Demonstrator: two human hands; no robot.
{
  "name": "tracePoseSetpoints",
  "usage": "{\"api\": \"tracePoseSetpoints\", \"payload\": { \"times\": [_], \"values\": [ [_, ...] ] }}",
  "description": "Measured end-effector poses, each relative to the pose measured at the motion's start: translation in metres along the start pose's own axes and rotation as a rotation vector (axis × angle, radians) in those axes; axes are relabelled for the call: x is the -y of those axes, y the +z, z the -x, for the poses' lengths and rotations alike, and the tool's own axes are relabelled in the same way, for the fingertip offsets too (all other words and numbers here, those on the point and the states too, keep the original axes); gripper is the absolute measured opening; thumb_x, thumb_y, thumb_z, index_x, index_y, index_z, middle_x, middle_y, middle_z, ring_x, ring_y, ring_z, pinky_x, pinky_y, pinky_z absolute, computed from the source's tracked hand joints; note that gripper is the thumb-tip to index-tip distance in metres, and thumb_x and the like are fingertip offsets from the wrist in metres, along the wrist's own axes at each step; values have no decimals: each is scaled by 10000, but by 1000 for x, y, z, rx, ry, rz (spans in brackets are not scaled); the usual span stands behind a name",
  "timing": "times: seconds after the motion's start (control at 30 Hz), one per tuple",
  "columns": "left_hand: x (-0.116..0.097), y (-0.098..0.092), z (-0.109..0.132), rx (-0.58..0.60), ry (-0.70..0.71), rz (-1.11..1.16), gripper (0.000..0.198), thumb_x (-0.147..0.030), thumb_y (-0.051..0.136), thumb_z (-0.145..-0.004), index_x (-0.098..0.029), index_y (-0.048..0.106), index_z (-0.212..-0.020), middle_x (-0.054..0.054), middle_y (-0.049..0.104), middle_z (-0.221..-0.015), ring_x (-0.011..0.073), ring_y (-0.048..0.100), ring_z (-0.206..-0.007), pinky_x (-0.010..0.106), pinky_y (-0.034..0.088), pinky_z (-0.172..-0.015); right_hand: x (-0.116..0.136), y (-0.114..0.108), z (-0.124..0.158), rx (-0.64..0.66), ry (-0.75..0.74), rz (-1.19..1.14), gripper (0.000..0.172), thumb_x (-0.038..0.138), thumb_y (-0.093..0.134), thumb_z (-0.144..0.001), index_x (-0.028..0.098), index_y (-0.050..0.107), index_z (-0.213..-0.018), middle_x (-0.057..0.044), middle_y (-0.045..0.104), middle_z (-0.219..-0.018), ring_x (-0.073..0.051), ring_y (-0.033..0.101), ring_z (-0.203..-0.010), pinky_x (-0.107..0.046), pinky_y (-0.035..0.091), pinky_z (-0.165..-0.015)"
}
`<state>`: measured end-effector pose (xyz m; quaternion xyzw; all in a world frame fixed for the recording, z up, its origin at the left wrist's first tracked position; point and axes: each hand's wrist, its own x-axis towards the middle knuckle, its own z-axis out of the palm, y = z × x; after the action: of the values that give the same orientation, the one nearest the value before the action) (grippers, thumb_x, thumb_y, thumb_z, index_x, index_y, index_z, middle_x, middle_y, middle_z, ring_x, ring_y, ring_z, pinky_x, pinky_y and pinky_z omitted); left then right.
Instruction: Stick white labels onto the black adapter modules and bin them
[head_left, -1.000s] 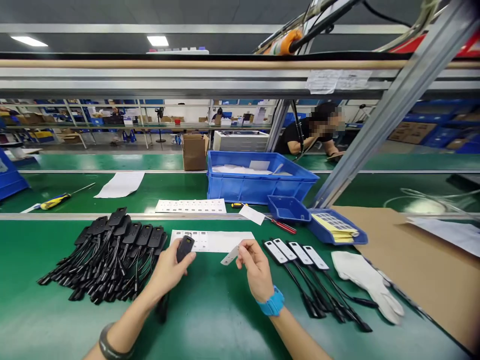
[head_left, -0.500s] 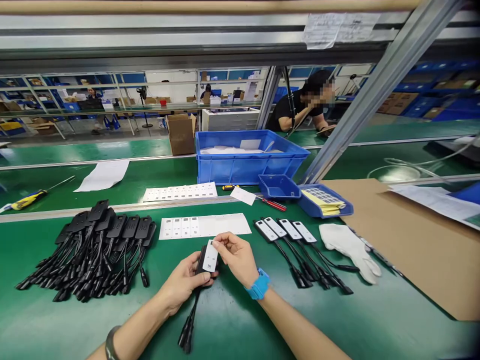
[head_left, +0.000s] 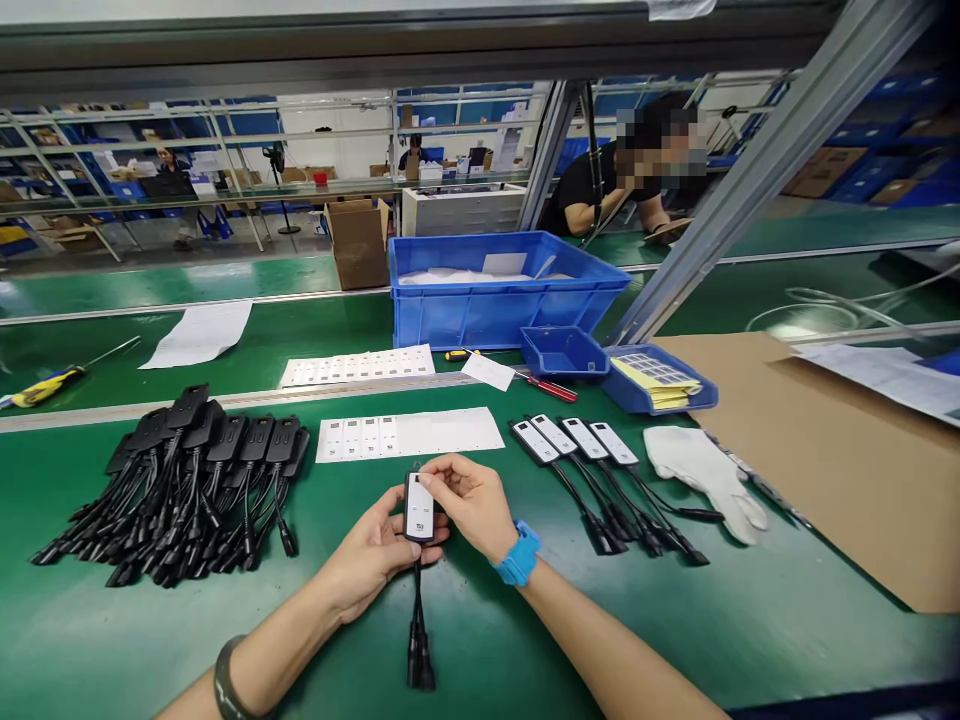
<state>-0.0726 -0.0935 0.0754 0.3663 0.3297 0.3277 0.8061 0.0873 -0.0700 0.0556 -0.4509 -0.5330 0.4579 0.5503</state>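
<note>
My left hand grips a small black controller box from the side and below, its face turned up toward me. Two black cables with plug ends hang from its lower end. A white label lies over the box's face, lined up with its edges. At the upper right corner, my right hand has its thumb on the label, the fingers bent behind the thumb. Just beyond the hands lies a label sheet with several labels on its left part.
Left is a heap of black controllers; right, several labelled controllers and a white glove. Behind stand a large blue bin, a small blue tray, another tray with yellow-edged sheets, and a red screwdriver. A co-worker sits opposite.
The label, tilted and overhanging the box before, now sits flush on its face. The box has turned more upright, and its cables have swung right. The camera view has tilted down slightly.
</note>
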Motion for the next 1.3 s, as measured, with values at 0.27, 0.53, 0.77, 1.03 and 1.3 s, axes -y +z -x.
{"api": "tracePoseSetpoints", "payload": {
  "times": [0.27,0.53,0.77,1.03,1.3],
  "values": [
    [-1,3,2,20,16,11,536,-111,647,-826,-186,407,-1299,139,602,-1168,305,499,-1210,519,364,-1059,1,1,0,-10,-3,12,150,308,652,-792,158,654,-779,-29,631,-698,-133,572,-593,-239,473,-541],
    [3,2,1,22,44,-39,539,-166,652,-841,-217,404,-1318,118,613,-1149,293,504,-1204,488,389,-1045,-1,0,2,-40,19,33,168,327,669,-775,162,659,-806,-18,601,-652,-131,561,-562,-240,480,-506],
    [5,-2,1,22,37,-144,567,-268,657,-856,-234,366,-1341,128,604,-1127,311,575,-1105,446,474,-912,-1,-1,4,-69,-3,57,154,324,648,-791,171,648,-794,-21,608,-653,-131,555,-544,-244,470,-481],
    [3,2,1,35,79,-195,559,-309,656,-856,-197,371,-1324,149,624,-1070,281,641,-962,398,497,-824,1,-3,3,-84,-82,177,162,306,635,-815,191,634,-929,8,529,-691,-108,494,-566,-225,438,-501],
    [-7,2,-1,-9,22,-59,382,-341,520,-903,-151,463,-1229,162,635,-1073,313,652,-932,453,501,-830,-7,2,2,100,-12,273,431,296,676,-764,216,551,-1170,-37,541,-940,-150,530,-767,-241,495,-598]
  ]
}}
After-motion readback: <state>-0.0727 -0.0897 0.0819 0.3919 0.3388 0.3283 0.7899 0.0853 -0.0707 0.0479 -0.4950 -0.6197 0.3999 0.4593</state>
